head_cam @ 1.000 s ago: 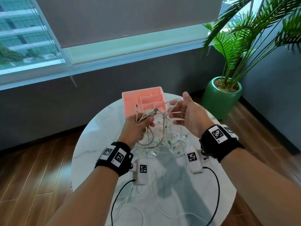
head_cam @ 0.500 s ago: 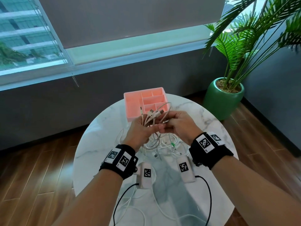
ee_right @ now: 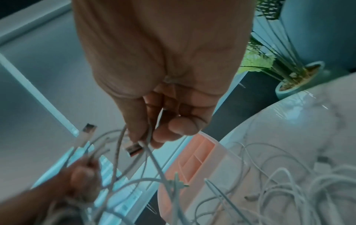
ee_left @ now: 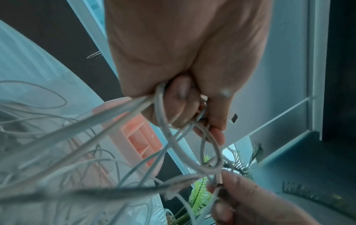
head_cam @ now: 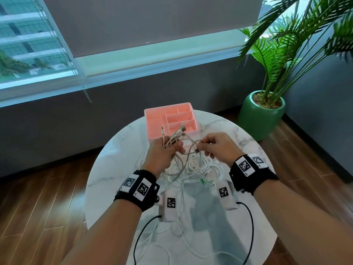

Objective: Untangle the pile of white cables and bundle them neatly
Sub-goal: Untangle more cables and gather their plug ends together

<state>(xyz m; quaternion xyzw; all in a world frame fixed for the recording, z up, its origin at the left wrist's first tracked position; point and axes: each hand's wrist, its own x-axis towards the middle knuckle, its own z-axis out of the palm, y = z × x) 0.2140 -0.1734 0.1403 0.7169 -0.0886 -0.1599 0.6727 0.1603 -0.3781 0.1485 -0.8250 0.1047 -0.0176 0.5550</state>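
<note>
Cables (head_cam: 188,165) tangled, ends hidden inside left hand (head_cam: 164,153), right hand (head_cam: 219,148)

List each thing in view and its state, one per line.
Left hand: grips several cable ends.
Right hand: pinches one cable near its plug.
Cables: tangled, partly lifted off the table.
Tray: open, on the table; no cables seen inside.
Blind: mostly lowered.

I saw a pink tray (head_cam: 152,119) at twelve o'clock on the marble table (head_cam: 114,169), and a potted palm (head_cam: 261,115) on the floor at two o'clock.
</note>
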